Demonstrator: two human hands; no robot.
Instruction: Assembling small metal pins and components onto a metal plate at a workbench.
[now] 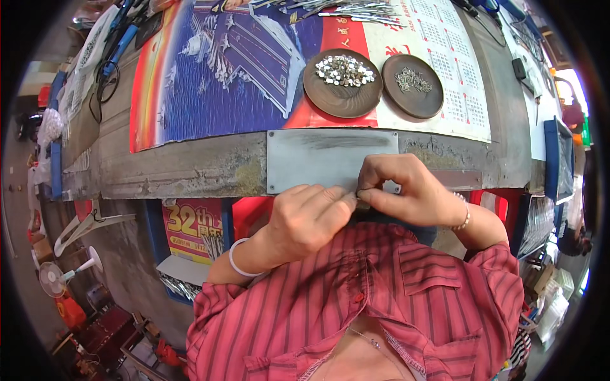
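My left hand and my right hand meet just in front of the table's near edge. Both are closed, with thumbs and fingers pinched together at one spot. What they pinch is tiny and mostly covered by the fingertips, so its kind does not show. Right behind them a grey metal plate, screwed down at its corners, bears dark smudges. Beyond it stand two round brown dishes. The left dish holds many small white and dark round pieces; the right dish holds thin little metal pins.
Under the dishes lies a printed calendar poster. A pile of slender metal pieces sits at the far edge. Blue-handled tools and a black cable lie at the left. Blue bins flank the table, and a fan stands lower left.
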